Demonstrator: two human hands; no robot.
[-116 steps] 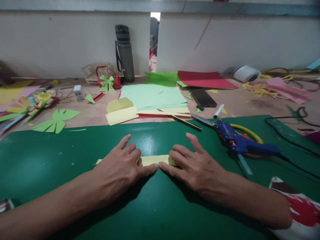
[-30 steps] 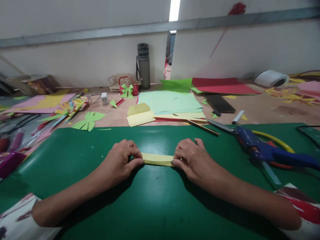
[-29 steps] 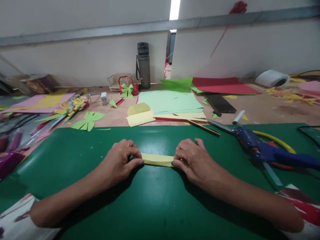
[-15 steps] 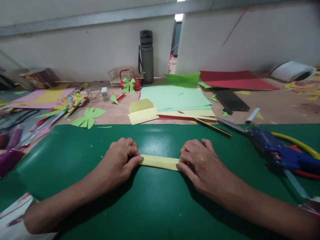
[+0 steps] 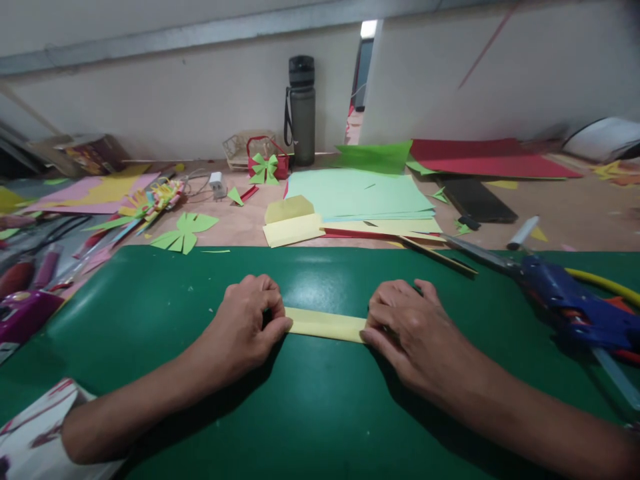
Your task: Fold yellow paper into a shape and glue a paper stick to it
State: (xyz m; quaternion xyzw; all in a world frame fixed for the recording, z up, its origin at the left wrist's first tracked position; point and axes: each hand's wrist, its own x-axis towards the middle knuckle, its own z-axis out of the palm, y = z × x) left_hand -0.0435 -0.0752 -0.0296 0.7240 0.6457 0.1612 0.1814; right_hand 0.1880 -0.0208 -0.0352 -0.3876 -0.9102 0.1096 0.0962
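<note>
A narrow strip of pale yellow paper stretches between my two hands, low over the green mat. My left hand pinches its left end between thumb and curled fingers. At the other end my right hand grips the strip the same way, thumb along the lower edge. A lengthwise fold line seems to run along the strip. Both ends are hidden under the fingers. Beyond the hands, a folded pale yellow paper piece lies at the mat's far edge.
Scissors and a blue glue gun lie at the right. Farther back are light green sheets, red paper, a phone, a dark bottle and a small red paper basket. Green paper cut-outs lie left.
The whole view has shifted a little, so things appear slightly farther right. Both hands keep the same hold on the yellow paper strip.
</note>
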